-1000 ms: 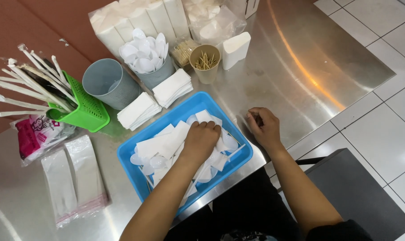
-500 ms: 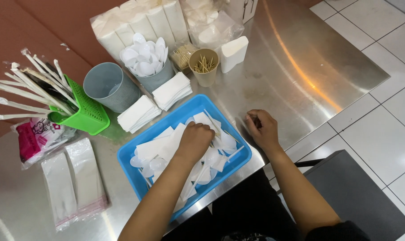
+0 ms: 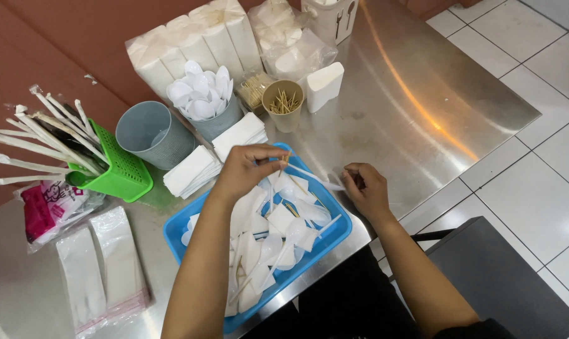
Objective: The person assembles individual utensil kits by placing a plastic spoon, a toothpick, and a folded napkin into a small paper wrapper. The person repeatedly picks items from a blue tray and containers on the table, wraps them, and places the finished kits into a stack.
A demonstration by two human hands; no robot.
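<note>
Here, left hand (image 3: 250,168) fingers pinching a white plastic spoon (image 3: 313,178), right hand (image 3: 366,189) fingers gripping its other end

Steel table (image 3: 422,107) fills the frame — warm glare upper right; white tiles (image 3: 548,176) right, reddish-brown wall (image 3: 58,50) upper left.

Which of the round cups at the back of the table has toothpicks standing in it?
The small tan cup, beside the white napkin block. The grey cup looks empty, and the other grey one is packed with white plastic spoons.
</note>
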